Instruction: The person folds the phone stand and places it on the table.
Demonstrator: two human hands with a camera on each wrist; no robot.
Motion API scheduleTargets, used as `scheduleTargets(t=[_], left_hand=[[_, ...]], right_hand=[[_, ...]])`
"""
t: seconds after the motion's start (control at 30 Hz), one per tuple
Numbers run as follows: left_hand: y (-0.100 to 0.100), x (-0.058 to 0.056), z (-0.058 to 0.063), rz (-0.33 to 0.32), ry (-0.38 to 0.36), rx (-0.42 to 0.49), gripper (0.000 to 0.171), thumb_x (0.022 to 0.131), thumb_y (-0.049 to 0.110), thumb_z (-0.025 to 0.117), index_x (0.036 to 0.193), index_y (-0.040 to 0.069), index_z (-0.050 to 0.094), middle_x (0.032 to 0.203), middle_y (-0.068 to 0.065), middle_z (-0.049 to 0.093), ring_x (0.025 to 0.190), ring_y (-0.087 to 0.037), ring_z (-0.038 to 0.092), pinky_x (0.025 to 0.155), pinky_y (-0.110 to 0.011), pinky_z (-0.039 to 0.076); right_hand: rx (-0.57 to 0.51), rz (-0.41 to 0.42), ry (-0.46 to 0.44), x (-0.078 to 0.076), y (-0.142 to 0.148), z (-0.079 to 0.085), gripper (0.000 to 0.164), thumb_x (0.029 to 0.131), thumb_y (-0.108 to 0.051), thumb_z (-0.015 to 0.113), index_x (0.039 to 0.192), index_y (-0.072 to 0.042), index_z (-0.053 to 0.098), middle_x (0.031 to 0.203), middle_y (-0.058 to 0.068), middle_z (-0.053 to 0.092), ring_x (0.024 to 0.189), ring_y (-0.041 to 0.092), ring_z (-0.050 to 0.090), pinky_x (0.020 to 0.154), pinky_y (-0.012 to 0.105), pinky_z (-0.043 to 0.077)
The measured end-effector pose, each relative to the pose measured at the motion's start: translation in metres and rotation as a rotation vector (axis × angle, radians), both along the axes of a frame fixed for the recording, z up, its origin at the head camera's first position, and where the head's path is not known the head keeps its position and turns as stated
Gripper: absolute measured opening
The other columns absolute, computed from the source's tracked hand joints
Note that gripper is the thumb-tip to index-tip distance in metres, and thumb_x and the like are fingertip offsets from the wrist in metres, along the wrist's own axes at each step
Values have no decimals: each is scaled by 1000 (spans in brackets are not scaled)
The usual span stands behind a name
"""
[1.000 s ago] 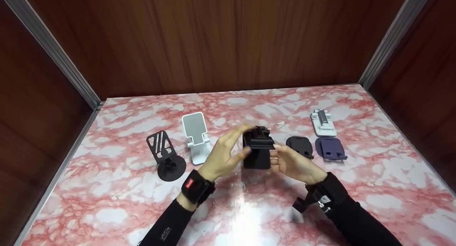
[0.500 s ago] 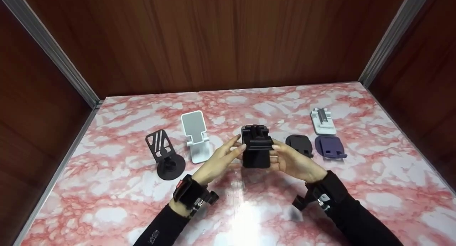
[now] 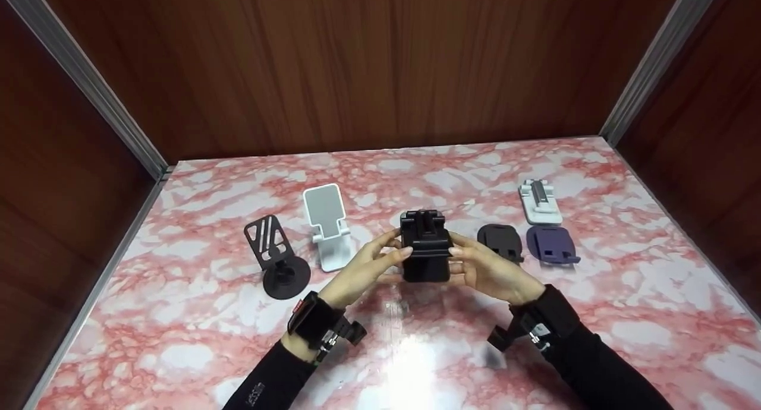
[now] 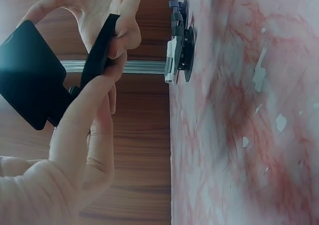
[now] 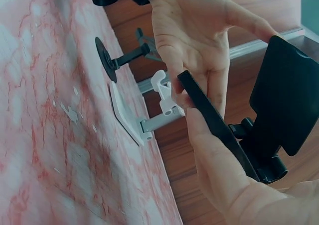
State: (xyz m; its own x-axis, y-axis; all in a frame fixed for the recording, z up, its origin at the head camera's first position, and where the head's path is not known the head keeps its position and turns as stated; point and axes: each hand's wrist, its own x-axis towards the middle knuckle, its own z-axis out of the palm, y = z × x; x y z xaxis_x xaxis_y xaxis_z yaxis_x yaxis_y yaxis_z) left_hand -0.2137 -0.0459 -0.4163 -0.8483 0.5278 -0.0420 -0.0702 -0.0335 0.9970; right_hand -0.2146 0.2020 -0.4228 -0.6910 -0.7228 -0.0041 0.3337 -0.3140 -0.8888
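Both hands hold a black folding phone stand (image 3: pixel 425 267) raised over the table, its hinged plate angled away from the base. My left hand (image 3: pixel 359 273) grips its left side, thumb at the plate's edge and fingers behind the base. On the right side my right hand (image 3: pixel 496 273) does the same, thumb at the opposite edge. In the left wrist view the stand's plate (image 4: pixel 32 75) sticks out from the slim base (image 4: pixel 98 53), which the fingers wrap. The right wrist view shows the base (image 5: pixel 214 120) between the hands, with the plate (image 5: pixel 286 93) swung out.
To the left stand a black round-based phone stand (image 3: pixel 285 278) and a white phone stand (image 3: pixel 324 211). At right lie a folded black stand (image 3: pixel 499 240), a purple one (image 3: pixel 553 246) and a white one (image 3: pixel 540 205). Wooden walls (image 3: pixel 380 71) enclose the marbled table (image 3: pixel 196 315).
My left hand has come down from the stand's top to grip its left side, thumb on the edge. The stand has shifted slightly left and its plate has tilted. My right hand keeps its grip.
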Motion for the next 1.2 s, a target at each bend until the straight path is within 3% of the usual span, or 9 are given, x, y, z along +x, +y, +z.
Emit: scheduleTargets(t=[0.5,0.73,0.93,1.2], left_hand=[[-1,0,-2,27,-70,73,71,85,17,63,144,3,28,120,-11,43,95,-15,61,88,-44,52],[-3,0,-2,19,-66,84,72,83,12,65,145,5,28,120,-10,43,88,-12,62,85,-42,54],[-4,0,-1,22,-59,66,75,82,10,67,145,5,27,123,-11,43,84,-10,62,89,-47,51],[-5,0,-1,7,-46,81,75,81,4,68,145,7,29,122,-10,46,83,-10,63,80,-33,56]], right_hand=[[0,5,-29,1,-1,3,79,95,-6,46,145,1,-15,126,7,59,109,23,61,97,37,48],[29,-14,-29,2,0,4,81,94,-4,47,146,-3,-16,126,7,58,108,21,61,99,38,46],[59,-28,-24,3,-1,6,83,93,-1,48,146,-5,-15,126,7,55,109,19,60,102,40,44],[56,5,-1,3,0,7,83,92,2,49,147,-5,-13,127,10,53,114,21,57,103,40,42]])
